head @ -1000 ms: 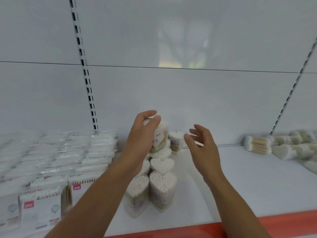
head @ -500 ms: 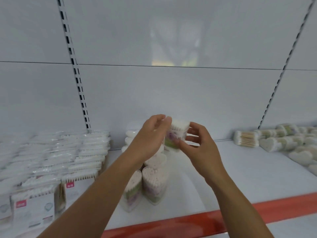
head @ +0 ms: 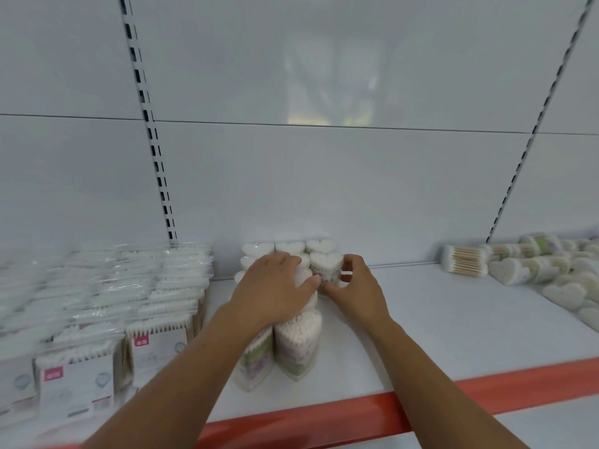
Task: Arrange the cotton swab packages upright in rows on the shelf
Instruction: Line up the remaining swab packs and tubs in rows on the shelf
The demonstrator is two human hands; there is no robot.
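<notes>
Head view. One heart-shaped package (head: 325, 268): clear plastic, white swab tips packed at the top, printed label lower down. It stands upright at the right edge of the standing rows (head: 298, 338), towards the back of the shelf (head: 453, 319); its base is hidden. The right hand (head: 359, 288) pinches it, thumb and fingers curled round its sides. The left hand (head: 275, 286) lies flat on the rows' tops, fingers straight. The loose packages (head: 531, 270) lie toppled at far right.

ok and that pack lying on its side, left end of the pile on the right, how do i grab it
Probably by its middle, from above, fingers behind and thumb in front. The lying pack is on its side, stick ends facing left, with bare shelf in front. The right hand is nearer, but it pinches a heart pack now.
</notes>
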